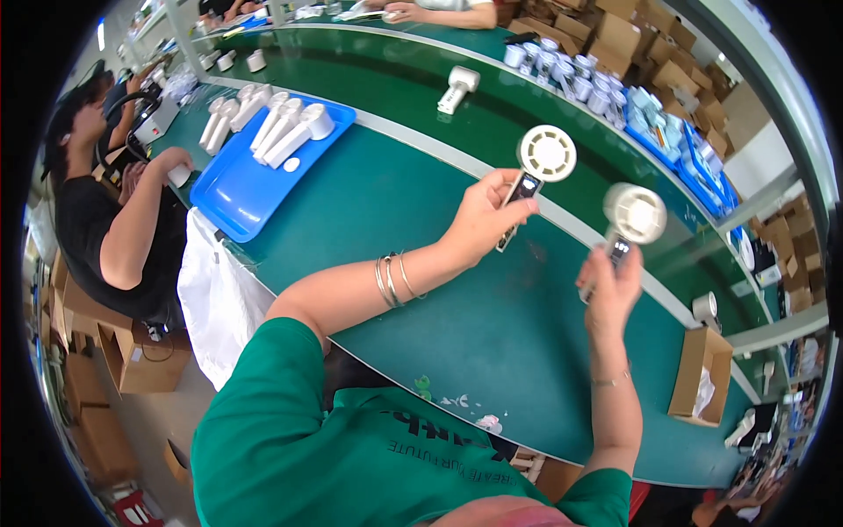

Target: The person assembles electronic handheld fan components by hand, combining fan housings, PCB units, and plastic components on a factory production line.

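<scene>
My left hand [486, 213] is closed round the handle of a white handheld fan [547, 154], its round slotted head held up above the green table [421, 198]. To the right, my right hand [611, 285] grips a second white handheld fan [636, 213], whose head is smeared by motion. Both fans stand upright, heads pointing away from me, with a dark panel on each handle below the head. The two fans are apart from each other.
A blue tray [237, 198] with several white fans lies at the left, near a co-worker [123, 193]. One white fan [457, 90] rests on the dark green belt beyond the table's pale edge. An open cardboard box [701, 378] stands right. Several white units [571, 75] and blue bins [702, 171] line the far side.
</scene>
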`<state>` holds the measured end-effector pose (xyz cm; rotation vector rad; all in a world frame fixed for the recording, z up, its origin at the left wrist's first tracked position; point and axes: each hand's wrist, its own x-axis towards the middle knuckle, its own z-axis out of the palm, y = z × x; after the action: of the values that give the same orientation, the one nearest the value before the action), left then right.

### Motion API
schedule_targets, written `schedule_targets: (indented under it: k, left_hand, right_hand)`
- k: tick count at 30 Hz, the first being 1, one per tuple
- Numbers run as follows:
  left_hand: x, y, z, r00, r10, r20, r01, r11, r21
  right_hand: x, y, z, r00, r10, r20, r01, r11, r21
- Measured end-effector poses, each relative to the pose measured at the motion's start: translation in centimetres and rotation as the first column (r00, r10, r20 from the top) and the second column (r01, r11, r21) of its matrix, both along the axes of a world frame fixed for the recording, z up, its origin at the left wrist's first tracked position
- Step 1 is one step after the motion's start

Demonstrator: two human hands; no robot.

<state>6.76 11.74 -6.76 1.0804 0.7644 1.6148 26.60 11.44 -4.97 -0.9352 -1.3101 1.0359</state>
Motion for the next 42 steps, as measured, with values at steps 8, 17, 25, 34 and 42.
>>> schedule_targets:
  k: [8,17,25,34,42]
  left_hand:
    - [-2.6,-5.1,3.0,0.941,0.039,-0.336,0.081,0.939,0.335]
    - [-8.2,-10.7,-0.1,0.841,-0.206,-0.501,0.081,0.962,-0.260]
    - [-12.4,-14.2,1.0,0.783,-0.303,-0.543,0.121,0.931,-0.345]
    - [-13.5,-15.9,3.4,0.625,-0.282,-0.728,0.162,0.959,-0.232]
    - [-14.0,-15.3,3.5,0.435,-0.464,-0.772,0.140,0.882,-0.451]
  right_hand:
    - [6.5,-8.7,8.9,0.984,-0.177,0.002,0.114,0.646,0.754]
    - [9.1,-10.2,4.3,0.883,0.077,0.463,-0.117,0.992,0.057]
    - [8.7,-10.9,4.0,0.762,0.447,0.468,-0.197,0.850,-0.489]
    - [10.9,-11.8,4.6,0.655,0.367,0.660,-0.139,0.918,-0.372]
    - [9.5,-10.9,5.8,0.426,0.371,0.825,-0.287,0.920,-0.266]
